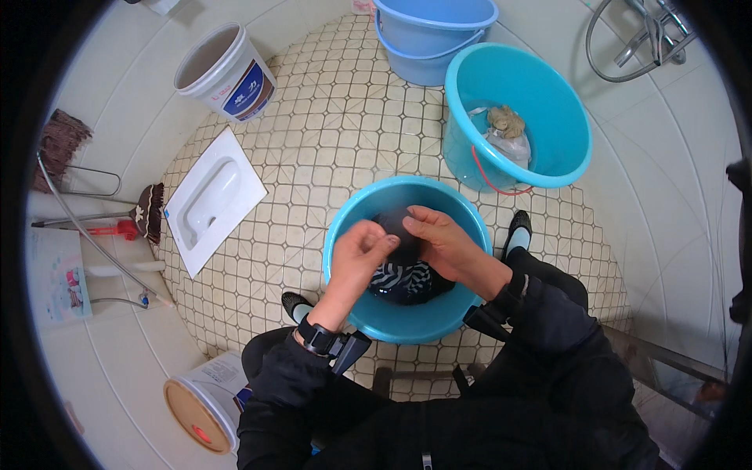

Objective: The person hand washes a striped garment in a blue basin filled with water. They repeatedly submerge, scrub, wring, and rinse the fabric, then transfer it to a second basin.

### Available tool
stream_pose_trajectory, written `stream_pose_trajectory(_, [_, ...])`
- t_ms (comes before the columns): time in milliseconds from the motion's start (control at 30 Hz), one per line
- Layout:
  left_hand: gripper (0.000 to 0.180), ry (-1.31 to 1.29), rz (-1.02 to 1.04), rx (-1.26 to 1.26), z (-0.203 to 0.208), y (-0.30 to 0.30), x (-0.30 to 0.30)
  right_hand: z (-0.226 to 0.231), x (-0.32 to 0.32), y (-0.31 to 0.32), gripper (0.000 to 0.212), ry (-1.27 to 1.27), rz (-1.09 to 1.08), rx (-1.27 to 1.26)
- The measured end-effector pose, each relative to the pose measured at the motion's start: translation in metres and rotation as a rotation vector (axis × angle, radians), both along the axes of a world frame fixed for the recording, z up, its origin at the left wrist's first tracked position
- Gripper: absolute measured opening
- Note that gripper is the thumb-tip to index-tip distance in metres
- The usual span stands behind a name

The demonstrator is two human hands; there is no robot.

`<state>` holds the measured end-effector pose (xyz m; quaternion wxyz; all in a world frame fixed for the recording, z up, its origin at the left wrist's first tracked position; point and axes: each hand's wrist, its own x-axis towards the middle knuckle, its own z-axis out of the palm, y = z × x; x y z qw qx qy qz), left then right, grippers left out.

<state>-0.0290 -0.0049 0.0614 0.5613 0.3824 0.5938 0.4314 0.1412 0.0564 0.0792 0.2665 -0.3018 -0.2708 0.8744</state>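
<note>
Over a round teal basin [409, 330] on the floor, a small dark piece of cloth [398, 241] is held up between my two hands; its exact kind cannot be made out. My left hand [360, 254] pinches it with thumb and fingertips on the left side. From the right, my right hand [448, 241] grips it, thumb on top and fingers partly hidden behind. Below them in the basin lies dark wet clothing, with a black-and-white striped piece [402, 279] showing.
A large turquoise bucket [552, 86] with a tan cloth and a plastic bag inside stands at the far right, beside a blue bucket [433, 64]. Left are a white pail [235, 82], a squat toilet [213, 196] and a mop [61, 149]. A lidded pail [196, 411] sits near left.
</note>
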Motion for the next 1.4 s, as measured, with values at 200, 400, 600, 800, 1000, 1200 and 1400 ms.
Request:
stream_pose_trajectory(200, [0.012,-0.227,-0.142,-0.159,-0.008,0.002,-0.004,-0.017,0.0,-0.001,0.01,-0.092,0.054,0.222])
stream_pose_trajectory(400, [0.008,-0.35,0.098,0.085,0.014,-0.006,-0.004,-0.046,0.006,0.007,0.015,-0.714,-0.051,0.724])
stream_pose_trajectory(600, [0.009,-0.735,0.094,0.219,0.042,-0.003,-0.012,-0.037,0.003,0.007,0.014,-0.725,-0.083,0.746])
stream_pose_trajectory(800, [0.014,-0.451,0.152,0.069,0.028,-0.002,-0.011,0.001,0.001,0.002,0.016,-0.458,-0.132,0.972])
stream_pose_trajectory(1000, [0.015,-0.406,0.255,0.013,0.019,0.001,-0.005,0.005,-0.004,0.001,0.014,-0.334,-0.089,0.577])
stream_pose_trajectory(1200, [0.018,-0.305,0.25,-0.141,0.017,0.0,0.01,0.007,-0.003,0.003,0.008,0.02,-0.128,0.051])
stream_pose_trajectory(1400, [0.014,-0.28,0.235,-0.166,0.004,-0.001,-0.004,0.002,-0.002,0.001,0.006,-0.041,-0.02,0.309])
